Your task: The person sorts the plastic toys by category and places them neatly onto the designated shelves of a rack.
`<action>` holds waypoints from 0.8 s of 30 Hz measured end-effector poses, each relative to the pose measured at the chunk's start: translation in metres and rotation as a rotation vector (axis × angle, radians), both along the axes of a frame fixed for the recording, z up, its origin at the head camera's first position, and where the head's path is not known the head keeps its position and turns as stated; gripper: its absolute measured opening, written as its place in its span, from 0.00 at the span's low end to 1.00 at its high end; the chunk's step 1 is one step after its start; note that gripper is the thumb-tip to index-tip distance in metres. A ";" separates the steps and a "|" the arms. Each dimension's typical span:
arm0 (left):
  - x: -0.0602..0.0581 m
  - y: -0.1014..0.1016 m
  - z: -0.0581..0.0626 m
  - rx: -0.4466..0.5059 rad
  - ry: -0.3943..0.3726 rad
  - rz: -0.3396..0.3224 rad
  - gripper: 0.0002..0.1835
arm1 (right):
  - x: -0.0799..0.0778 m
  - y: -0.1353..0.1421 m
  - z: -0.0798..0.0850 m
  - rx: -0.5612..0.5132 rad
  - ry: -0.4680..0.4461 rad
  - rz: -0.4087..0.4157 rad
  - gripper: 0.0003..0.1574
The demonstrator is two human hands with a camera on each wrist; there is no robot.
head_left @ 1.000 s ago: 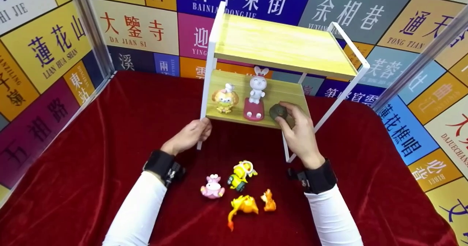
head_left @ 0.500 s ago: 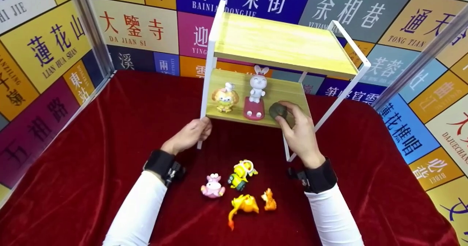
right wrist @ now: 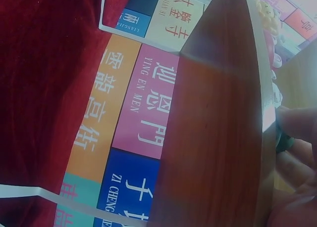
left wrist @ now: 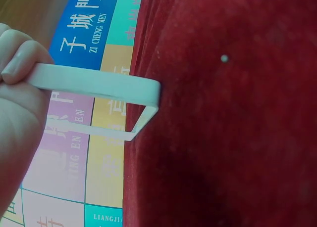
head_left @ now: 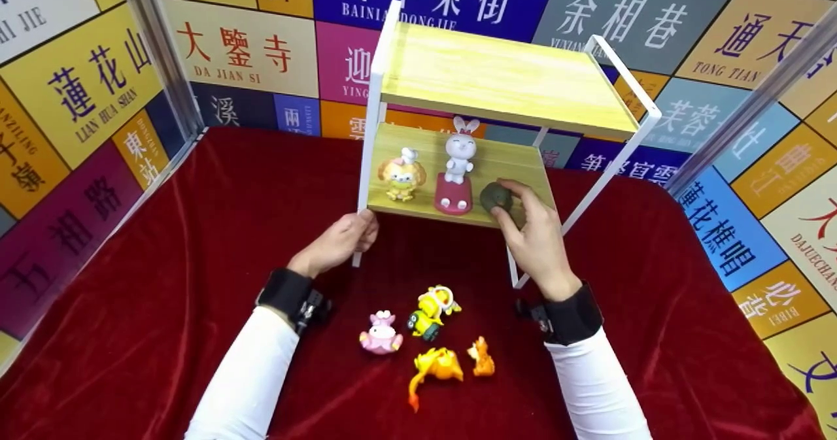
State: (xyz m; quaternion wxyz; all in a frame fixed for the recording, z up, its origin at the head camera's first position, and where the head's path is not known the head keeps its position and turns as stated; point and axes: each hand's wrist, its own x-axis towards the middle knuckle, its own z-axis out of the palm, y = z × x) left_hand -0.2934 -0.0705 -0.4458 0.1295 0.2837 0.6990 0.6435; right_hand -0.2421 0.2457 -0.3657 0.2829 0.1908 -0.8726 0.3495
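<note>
My left hand grips the white front left leg of a two-tier shelf. On the shelf's lower board, at its right end, my right hand pinches a dark grey-green rounded figure between thumb and fingers. Beside it stands a white rabbit figurine on a red base. A yellow figurine with a chef's hat stands at the board's left end. The right wrist view shows the brown underside of the board, with the thumb at its front edge.
On the red velvet cloth in front lie a pink figure, a yellow figure with black goggles against another yellow-and-white one, a yellow long-tailed figure and a small orange animal. The upper board overhangs the lower.
The dark rounded figure has turned slightly in my right hand's fingers. My left hand keeps its hold on the shelf leg, and the other figurines stay where they were.
</note>
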 end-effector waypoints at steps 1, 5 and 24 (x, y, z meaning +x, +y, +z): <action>0.000 0.000 0.000 -0.002 -0.001 0.001 0.24 | 0.000 0.000 0.000 -0.002 0.001 0.001 0.24; 0.000 0.000 0.000 -0.005 -0.004 0.008 0.24 | -0.001 0.000 0.000 0.001 0.015 -0.002 0.24; 0.000 0.000 -0.001 -0.006 -0.003 0.019 0.24 | 0.011 0.001 0.008 -0.008 0.107 -0.024 0.35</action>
